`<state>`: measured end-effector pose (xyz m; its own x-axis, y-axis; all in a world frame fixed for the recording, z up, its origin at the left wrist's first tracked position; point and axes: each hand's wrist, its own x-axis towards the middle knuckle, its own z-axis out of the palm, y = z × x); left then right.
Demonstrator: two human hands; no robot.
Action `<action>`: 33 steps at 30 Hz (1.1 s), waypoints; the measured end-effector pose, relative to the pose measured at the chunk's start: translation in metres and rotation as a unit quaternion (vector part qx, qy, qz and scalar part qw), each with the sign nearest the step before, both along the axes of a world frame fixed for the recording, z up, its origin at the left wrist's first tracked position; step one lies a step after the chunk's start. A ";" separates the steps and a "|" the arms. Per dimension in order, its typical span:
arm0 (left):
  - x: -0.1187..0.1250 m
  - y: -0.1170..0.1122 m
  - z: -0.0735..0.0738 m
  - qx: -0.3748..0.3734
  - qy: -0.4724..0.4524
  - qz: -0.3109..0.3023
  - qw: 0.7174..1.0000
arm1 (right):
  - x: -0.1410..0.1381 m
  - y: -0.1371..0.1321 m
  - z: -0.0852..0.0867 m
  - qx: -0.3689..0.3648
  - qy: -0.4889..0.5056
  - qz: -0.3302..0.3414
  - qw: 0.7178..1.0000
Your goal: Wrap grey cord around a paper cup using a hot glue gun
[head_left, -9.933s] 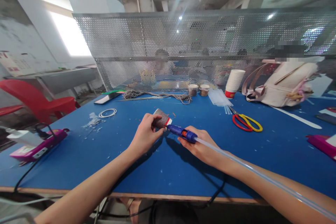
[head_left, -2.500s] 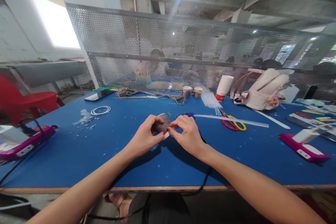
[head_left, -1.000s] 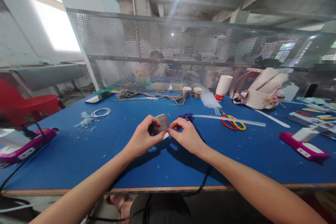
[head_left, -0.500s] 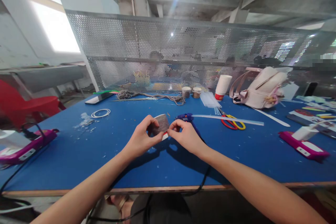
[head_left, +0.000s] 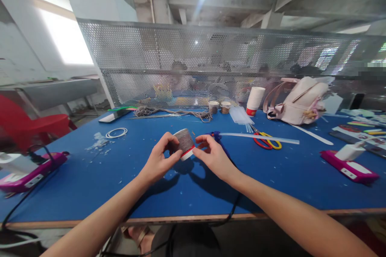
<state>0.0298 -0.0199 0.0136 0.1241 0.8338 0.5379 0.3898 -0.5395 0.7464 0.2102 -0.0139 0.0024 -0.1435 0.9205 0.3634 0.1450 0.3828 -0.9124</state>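
Note:
My left hand [head_left: 159, 157] grips a paper cup [head_left: 185, 141] wound with grey cord, holding it tilted above the table. A red band and a white strip show bare at the cup's lower end. To the right of the cup is my right hand [head_left: 215, 160], its thumb and fingers apart. The thumb tip is at the cup's edge; whether it touches is hard to tell. Behind that hand lies a blue glue gun [head_left: 216, 135], partly hidden, with a long clear glue stick [head_left: 259, 137] in line with it.
Scissors [head_left: 273, 141] with red and yellow handles lie right of the glue gun. Grey cord [head_left: 177, 110], small cups [head_left: 214, 107], stacked paper cups [head_left: 256, 99] and a pale backpack [head_left: 304, 102] line the back. Purple power strips [head_left: 350, 167] sit at both sides. A white coil [head_left: 116, 132] lies left.
My right hand's pinched fingers have spread and drawn slightly off the cup. The cup has turned in my left hand, so more of its red band and white end shows.

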 end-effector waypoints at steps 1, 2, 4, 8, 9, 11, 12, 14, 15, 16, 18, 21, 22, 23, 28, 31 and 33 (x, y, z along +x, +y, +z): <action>0.000 0.000 -0.001 0.006 -0.007 0.001 1.000 | -0.001 0.000 -0.003 -0.002 -0.002 0.008 1.000; -0.001 0.000 -0.002 0.011 -0.013 0.000 1.000 | -0.003 0.000 -0.005 -0.007 -0.005 0.022 1.000; -0.001 0.002 -0.006 0.015 -0.022 -0.005 1.000 | -0.005 0.001 -0.009 -0.012 -0.008 0.057 0.998; -0.002 0.004 -0.013 0.021 -0.010 -0.006 1.000 | -0.006 -0.001 -0.010 0.026 -0.025 0.054 0.998; -0.002 0.005 -0.014 0.025 -0.004 -0.004 1.000 | -0.006 -0.001 -0.010 0.042 -0.034 0.043 0.998; -0.002 0.005 -0.015 0.034 0.001 0.004 0.999 | -0.005 -0.003 -0.009 0.077 -0.054 0.026 0.995; -0.002 0.005 -0.015 0.036 0.001 0.007 0.999 | -0.004 -0.004 -0.009 0.091 -0.062 0.022 0.994; -0.002 0.005 -0.014 0.040 0.002 0.014 0.999 | -0.004 -0.005 -0.009 0.109 -0.069 0.018 0.991; -0.002 0.005 -0.014 0.043 0.004 0.015 0.999 | -0.003 -0.005 -0.009 0.112 -0.068 0.018 0.991; -0.002 0.005 -0.014 0.046 0.006 0.014 0.999 | -0.003 -0.004 -0.009 0.113 -0.065 0.017 0.991; -0.002 0.005 -0.015 0.048 0.012 0.005 0.999 | -0.004 -0.002 -0.010 0.114 -0.058 0.007 0.992; -0.003 0.006 -0.017 0.038 0.023 -0.009 0.999 | -0.004 0.000 -0.011 0.108 -0.057 -0.014 0.992; -0.003 0.006 -0.017 0.034 0.025 -0.012 0.999 | -0.004 0.001 -0.011 0.102 -0.057 -0.014 0.993; -0.003 0.005 -0.017 0.029 0.025 -0.014 0.999 | -0.003 0.001 -0.011 0.094 -0.056 -0.010 0.994; -0.002 0.003 -0.013 0.018 0.022 -0.027 0.999 | -0.002 0.002 -0.010 0.057 -0.041 0.019 0.997; -0.002 0.003 -0.012 0.024 0.022 -0.028 0.999 | -0.001 0.003 -0.009 0.043 -0.019 0.040 0.998; -0.002 0.003 -0.011 0.021 0.022 -0.028 0.999 | 0.000 0.003 -0.009 0.032 -0.007 0.053 0.998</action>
